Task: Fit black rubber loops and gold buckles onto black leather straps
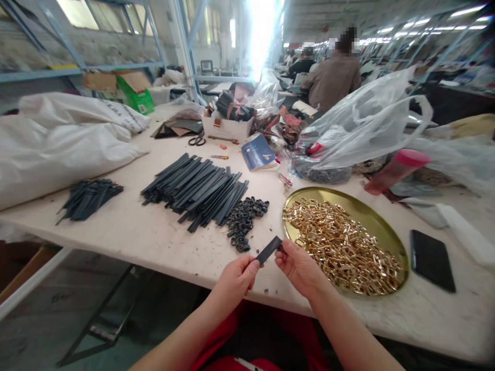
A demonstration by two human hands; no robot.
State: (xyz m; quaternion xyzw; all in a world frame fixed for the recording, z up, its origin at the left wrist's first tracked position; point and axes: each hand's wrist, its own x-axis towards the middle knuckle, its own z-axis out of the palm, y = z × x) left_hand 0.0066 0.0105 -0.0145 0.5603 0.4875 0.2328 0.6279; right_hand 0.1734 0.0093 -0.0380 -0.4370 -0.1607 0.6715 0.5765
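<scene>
Both forearms angle in from the lower edge, wrists bent inward, hands meeting over the near edge of the desk (pixel 154 237). We note the left hand (pixel 235 281) pinching the lower end of a black strip (pixel 269 250), grip clamped thumb on forefinger. The right hand (pixel 299 268) pinches the upper end, grip likewise clamped. The strip is tilted, held just above the desk, between the black rings (pixel 245 216) and the gold tray (pixel 348 198) of buckles (pixel 344 247). A pile of long strips (pixel 197 188) lies beyond.

A factory workshop: long worktable (pixel 154 242), steel racking (pixel 116 66), piled black straps (pixel 197 188), tray of gold buckles (pixel 381 219).
</scene>
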